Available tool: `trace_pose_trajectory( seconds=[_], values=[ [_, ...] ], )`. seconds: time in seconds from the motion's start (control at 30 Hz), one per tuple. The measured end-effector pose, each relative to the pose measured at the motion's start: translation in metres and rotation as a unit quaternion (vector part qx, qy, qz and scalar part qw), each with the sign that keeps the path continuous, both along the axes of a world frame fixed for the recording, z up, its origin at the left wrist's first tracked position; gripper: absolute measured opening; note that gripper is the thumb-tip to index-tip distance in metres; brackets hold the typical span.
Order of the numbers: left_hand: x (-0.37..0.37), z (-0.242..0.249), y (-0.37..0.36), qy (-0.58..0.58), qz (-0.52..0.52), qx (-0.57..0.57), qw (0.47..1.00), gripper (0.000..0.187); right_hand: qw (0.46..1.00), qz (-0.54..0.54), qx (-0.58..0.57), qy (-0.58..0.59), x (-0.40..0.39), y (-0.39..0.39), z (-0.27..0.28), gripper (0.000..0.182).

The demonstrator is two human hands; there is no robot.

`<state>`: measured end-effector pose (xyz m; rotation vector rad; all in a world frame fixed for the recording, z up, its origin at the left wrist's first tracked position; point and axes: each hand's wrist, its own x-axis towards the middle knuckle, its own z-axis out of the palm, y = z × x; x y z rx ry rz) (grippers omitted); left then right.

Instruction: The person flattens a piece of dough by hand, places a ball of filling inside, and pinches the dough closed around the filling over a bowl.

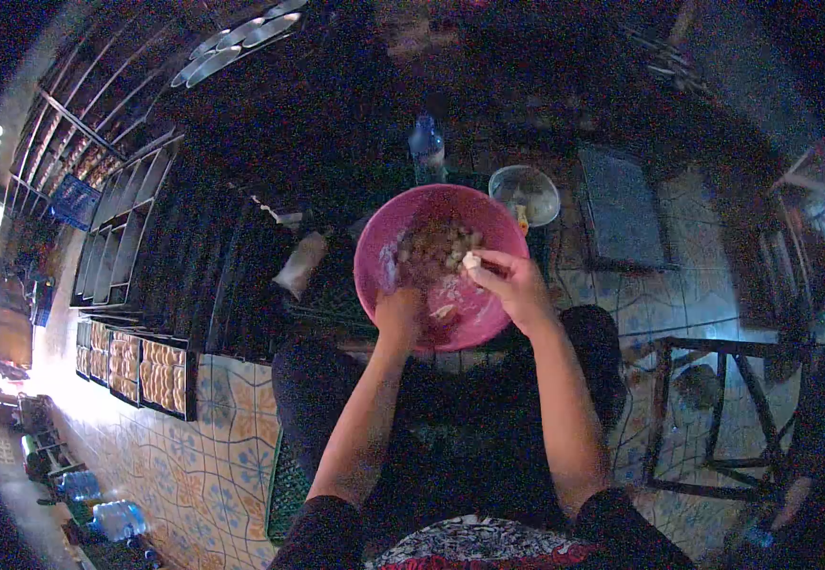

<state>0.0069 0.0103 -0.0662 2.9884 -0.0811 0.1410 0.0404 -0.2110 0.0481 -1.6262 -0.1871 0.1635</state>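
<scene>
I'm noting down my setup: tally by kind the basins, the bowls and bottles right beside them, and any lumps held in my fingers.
Pink basin: 1
Bowl: 1
Bottle: 1
Pale lump in the right hand: 1
Total: 4

Pink basin (477,332): 1 | smaller bowl (541,195): 1 | bottle (427,149) near basin: 1 | bun trays (191,385): 4
</scene>
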Motion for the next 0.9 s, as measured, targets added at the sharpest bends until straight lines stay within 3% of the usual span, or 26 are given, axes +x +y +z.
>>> trace_pose_trajectory(
  seconds=[0.03,0.1,0.13,0.17,0.2,0.23,0.3,0.33,0.37,0.43,0.47,0.5,0.53,0.6,0.63,0.7,0.77,0.83,0.9],
  values=[
    [0.001,0.006,-0.002,-0.004,0.002,0.001,1.000,0.016,1.000,0.019,-0.019,-0.016,0.003,0.003,0.001,0.032],
    [0.001,0.027,-0.007,0.158,0.061,-0.054,0.984,0.019,0.999,0.033,0.009,0.003,0.014,0.011,-0.001,0.030],
    [0.006,0.010,-0.001,0.156,0.060,-0.053,0.985,0.019,0.998,0.057,0.011,0.008,0.017,0.015,0.008,0.029],
    [0.012,-0.010,0.010,0.113,0.052,-0.279,0.952,0.020,0.997,0.079,0.014,0.013,0.015,0.020,0.015,0.027],
    [0.018,-0.021,0.015,0.067,0.041,-0.489,0.869,0.021,0.997,0.074,0.015,0.012,0.012,0.021,0.022,0.027],
    [0.014,0.008,0.009,0.069,0.036,-0.486,0.870,0.021,0.998,0.061,-0.022,-0.026,0.007,0.024,0.027,0.025],
    [-0.010,0.111,-0.018,0.087,0.088,-0.679,0.724,0.027,0.995,0.040,-0.062,-0.063,-0.004,0.023,0.023,0.023],
    [-0.016,0.125,-0.021,0.115,0.078,-0.742,0.656,0.030,0.987,0.020,-0.096,-0.130,-0.008,0.023,0.011,0.022],
    [-0.016,0.129,-0.024,0.117,0.076,-0.746,0.651,0.030,0.972,0.003,-0.133,-0.196,-0.010,0.023,0.001,0.021],
    [-0.016,0.129,-0.026,0.037,0.058,-0.544,0.836,0.029,0.977,0.030,-0.120,-0.171,-0.008,0.025,-0.011,0.019],
    [-0.012,0.119,-0.019,0.022,0.071,-0.489,0.869,0.029,0.944,0.046,-0.202,-0.257,-0.006,0.027,-0.016,0.020],
    [-0.011,0.118,-0.015,0.017,0.078,-0.493,0.866,0.029,0.896,0.062,-0.276,-0.341,-0.006,0.029,-0.019,0.021],
    [-0.010,0.117,-0.010,0.016,0.067,-0.494,0.867,0.027,0.896,0.069,-0.275,-0.343,-0.013,0.033,-0.021,0.021],
    [-0.009,0.115,-0.003,0.013,0.057,-0.493,0.868,0.026,0.954,0.004,-0.184,-0.236,-0.028,0.037,-0.024,0.021],
    [-0.007,0.113,-0.003,0.020,0.054,-0.522,0.851,0.025,0.954,0.008,-0.183,-0.237,-0.024,0.036,-0.026,0.021],
    [-0.006,0.107,-0.007,0.038,0.044,-0.578,0.814,0.023,0.986,-0.012,-0.154,-0.059,-0.019,0.032,-0.028,0.025],
    [-0.006,0.101,-0.009,0.057,0.044,-0.617,0.783,0.022,0.992,-0.032,-0.106,-0.053,-0.017,0.035,-0.028,0.027],
    [-0.003,0.092,-0.011,0.013,0.036,-0.554,0.832,0.021,0.972,-0.005,-0.132,-0.195,-0.010,0.038,-0.023,0.022],
    [-0.001,0.084,-0.020,-0.031,0.069,-0.573,0.816,0.020,0.962,-0.011,-0.142,-0.232,-0.007,0.040,-0.032,0.023]
  ],
)
